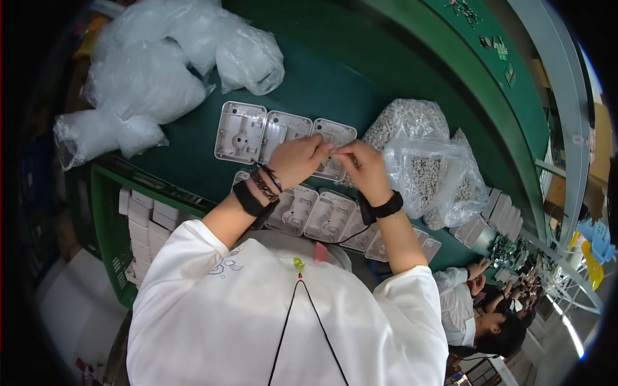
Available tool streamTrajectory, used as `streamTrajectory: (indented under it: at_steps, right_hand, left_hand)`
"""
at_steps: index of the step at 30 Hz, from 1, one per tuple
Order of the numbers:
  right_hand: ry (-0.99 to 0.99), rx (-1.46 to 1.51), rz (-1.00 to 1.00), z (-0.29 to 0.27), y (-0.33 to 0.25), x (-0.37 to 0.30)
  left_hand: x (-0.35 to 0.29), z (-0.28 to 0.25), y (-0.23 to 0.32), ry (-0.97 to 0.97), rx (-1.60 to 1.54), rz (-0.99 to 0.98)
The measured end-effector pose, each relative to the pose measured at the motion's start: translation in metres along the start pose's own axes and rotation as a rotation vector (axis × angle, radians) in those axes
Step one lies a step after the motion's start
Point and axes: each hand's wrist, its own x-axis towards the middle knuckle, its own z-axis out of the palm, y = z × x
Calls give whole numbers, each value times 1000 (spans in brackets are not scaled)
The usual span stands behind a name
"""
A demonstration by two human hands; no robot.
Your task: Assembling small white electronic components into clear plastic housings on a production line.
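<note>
Three open white plastic housings stand side by side on the green work surface point(309, 64): a left housing point(240, 132), a middle housing point(283, 127) and a right housing point(336, 132). Over the middle and right ones my left hand point(297, 159) is closed, thumb and fingers pinched together. Its fingertips meet those of my right hand point(365, 166), also pinched, above the right housing. Whatever lies between the fingertips is too small to make out. Closer to my body runs a second row of open housings point(329, 217), partly covered by my wrists and forearms.
Clear bags of small pale parts point(412, 122) sit right of my right hand. Puffy clear plastic bags point(154, 77) fill the far left. A green crate point(106, 238) holds stacked white housings point(145, 225). Co-workers point(460, 309) sit at right, near circuit boards point(505, 248).
</note>
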Motion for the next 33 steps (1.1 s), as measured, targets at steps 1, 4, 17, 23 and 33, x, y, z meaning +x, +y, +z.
streamTrajectory:
  at_steps: [1, 4, 17, 23, 33]
  right_hand:
    - [48, 1, 13, -3, 0, 6]
    - [142, 3, 34, -8, 3, 17]
    - [-278, -779, -485, 20, 43, 62]
    - [-408, -782, -604, 32, 50, 72]
    - [-355, -673, -375, 23, 42, 54]
  left_hand:
    - [2, -2, 1, 131, 274, 34]
    - [-2, 9, -9, 134, 433, -68]
    - [7, 2, -29, -77, 518, -45]
    - [7, -2, -33, -89, 505, -13]
    - [5, 1, -35, -81, 527, -17]
